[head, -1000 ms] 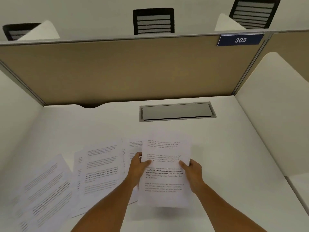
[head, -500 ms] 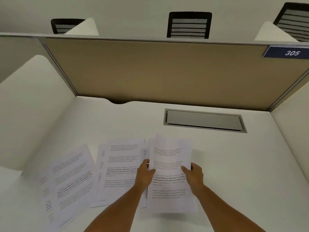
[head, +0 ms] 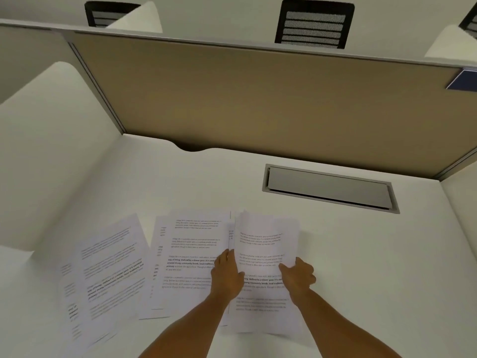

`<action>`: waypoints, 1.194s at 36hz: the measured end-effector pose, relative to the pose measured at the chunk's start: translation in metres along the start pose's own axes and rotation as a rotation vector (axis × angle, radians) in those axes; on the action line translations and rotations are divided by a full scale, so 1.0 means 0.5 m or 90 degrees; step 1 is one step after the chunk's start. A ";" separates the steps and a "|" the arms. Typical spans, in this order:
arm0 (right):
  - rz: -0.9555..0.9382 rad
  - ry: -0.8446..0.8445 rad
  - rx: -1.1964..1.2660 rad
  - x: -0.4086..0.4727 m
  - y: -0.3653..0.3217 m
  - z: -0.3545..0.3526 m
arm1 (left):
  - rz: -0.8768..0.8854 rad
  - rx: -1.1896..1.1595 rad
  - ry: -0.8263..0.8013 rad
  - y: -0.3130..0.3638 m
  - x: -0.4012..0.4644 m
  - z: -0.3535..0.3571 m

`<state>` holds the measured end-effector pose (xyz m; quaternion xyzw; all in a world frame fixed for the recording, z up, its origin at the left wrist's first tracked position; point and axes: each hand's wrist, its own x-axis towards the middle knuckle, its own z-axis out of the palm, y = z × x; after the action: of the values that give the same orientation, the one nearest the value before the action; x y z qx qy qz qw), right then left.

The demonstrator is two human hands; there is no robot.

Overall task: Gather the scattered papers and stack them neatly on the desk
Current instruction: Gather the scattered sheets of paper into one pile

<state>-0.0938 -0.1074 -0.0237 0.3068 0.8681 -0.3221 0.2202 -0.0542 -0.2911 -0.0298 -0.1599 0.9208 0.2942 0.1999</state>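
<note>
a small sheaf of white printed papers (head: 265, 254) is gripped at both side edges, left hand (head: 227, 276) and right hand (head: 296, 276) curled round it, above the white table (head: 361, 254). its top edge is curled. loose printed sheets (head: 185, 259) are fanned flat just to its left.

An office or study hall is indicated by a partitioned cubicle worktop (head: 335, 254), a tan divider panel (head: 258, 104), and mesh-backed chairs (head: 313, 24) beyond.

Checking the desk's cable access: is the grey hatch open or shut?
Shut: the grey metal cable hatch lies flush in the white desk.
</note>
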 end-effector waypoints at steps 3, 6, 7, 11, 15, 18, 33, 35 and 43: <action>-0.006 -0.023 -0.059 0.003 -0.008 0.004 | 0.001 0.049 -0.008 -0.006 0.004 0.001; -0.006 -0.040 -0.057 0.004 -0.015 0.004 | 0.015 0.100 -0.016 -0.012 0.009 0.001; -0.003 -0.043 -0.061 0.003 -0.017 0.002 | 0.020 0.117 -0.015 -0.013 0.011 0.001; 0.027 -0.049 -0.023 -0.002 -0.029 -0.004 | 0.019 0.136 -0.016 -0.016 0.016 0.000; 0.031 -0.059 0.100 -0.003 -0.034 -0.007 | 0.012 0.137 -0.014 -0.018 0.020 0.001; 0.040 -0.081 0.171 0.001 -0.028 -0.009 | 0.006 0.137 -0.007 -0.020 0.021 0.002; 0.069 -0.186 0.263 0.024 -0.004 -0.025 | 0.007 0.147 -0.010 -0.023 0.023 -0.007; 0.057 -0.206 0.267 0.022 -0.004 -0.029 | 0.008 0.149 -0.013 -0.024 0.023 -0.009; 0.036 -0.214 0.275 -0.011 -0.012 -0.039 | -0.001 0.137 -0.036 -0.024 0.015 -0.012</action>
<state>-0.0976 -0.0996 -0.0043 0.3132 0.7216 -0.5400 0.2994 -0.0576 -0.3054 -0.0343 -0.1296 0.9409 0.1981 0.2420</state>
